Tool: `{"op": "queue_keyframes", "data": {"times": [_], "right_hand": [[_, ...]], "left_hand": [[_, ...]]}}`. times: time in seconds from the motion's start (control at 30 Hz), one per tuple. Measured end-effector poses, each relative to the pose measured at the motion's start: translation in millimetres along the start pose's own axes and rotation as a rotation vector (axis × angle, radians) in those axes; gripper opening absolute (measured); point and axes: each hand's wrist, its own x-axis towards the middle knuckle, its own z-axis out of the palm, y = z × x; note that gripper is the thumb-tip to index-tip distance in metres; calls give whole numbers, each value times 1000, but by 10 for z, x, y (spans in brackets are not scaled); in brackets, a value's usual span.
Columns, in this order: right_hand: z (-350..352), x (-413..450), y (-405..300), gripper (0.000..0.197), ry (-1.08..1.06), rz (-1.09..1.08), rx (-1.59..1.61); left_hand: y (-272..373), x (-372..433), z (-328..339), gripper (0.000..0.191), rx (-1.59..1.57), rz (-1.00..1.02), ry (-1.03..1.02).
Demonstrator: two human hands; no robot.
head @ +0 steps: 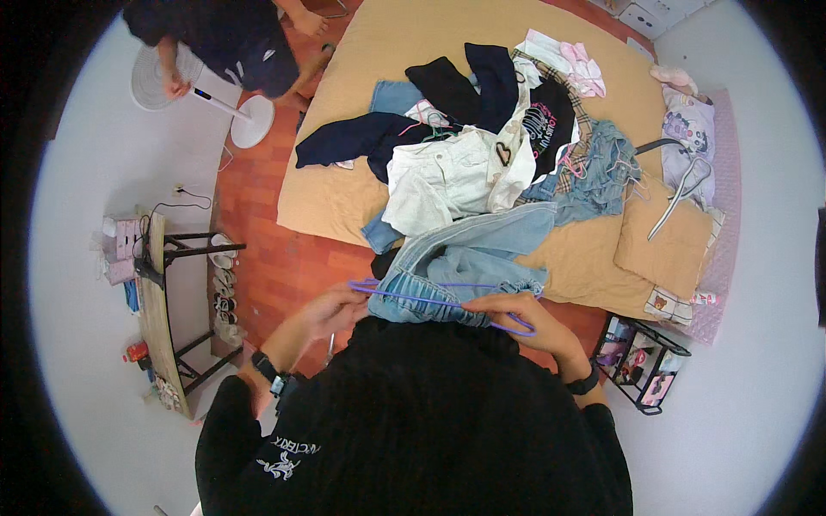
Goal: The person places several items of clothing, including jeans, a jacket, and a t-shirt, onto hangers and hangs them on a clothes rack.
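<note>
A pair of light-blue jeans (487,235) with a gathered waist lies across my front and onto the bed's edge. A purple clothes hanger (413,298) runs along the waistband. My left hand (335,311) grips the hanger's left end beside the denim. With my right hand (530,317) I hold the hanger and the waistband's right side, the hanger's end jutting out below the fingers. Just beyond the jeans lie white shorts (429,174) and a dark navy garment (352,140). Part of the waistband is hidden by my hands.
A bed (574,264) bears piled clothes, a belt (677,193) and a pillow (664,242). At upper left, another person (219,45) stands by a white fan (251,122). A narrow table (155,309) stands left, a black rack (639,364) right.
</note>
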Motion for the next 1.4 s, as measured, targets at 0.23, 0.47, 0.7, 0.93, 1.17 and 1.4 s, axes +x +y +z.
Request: {"op": "queue_keyframes", "data": {"times": [0.23,0.47,0.7,0.93,1.17,1.4], "right_hand": [[49,56,38,52,-37,45,-46],[111,17,28,49,5,140,-21],[242,-150,85,43,321,83,-288],[418,-57,196,50,301,-61,-220],[381,146,348,43,73,77,-432],[226,77,599,25,357,-28,-735]], "left_hand": [[946,375,618,42,1113,447,-123],[827,980,1263,45,1615,93,-840],[865,1284,947,23,1213,-84,-525],[813,1234,761,27,523,-195,-308],[1318,777,1505,23,999,130,-457],[2390,62,1779,25,849,742,-330]]}}
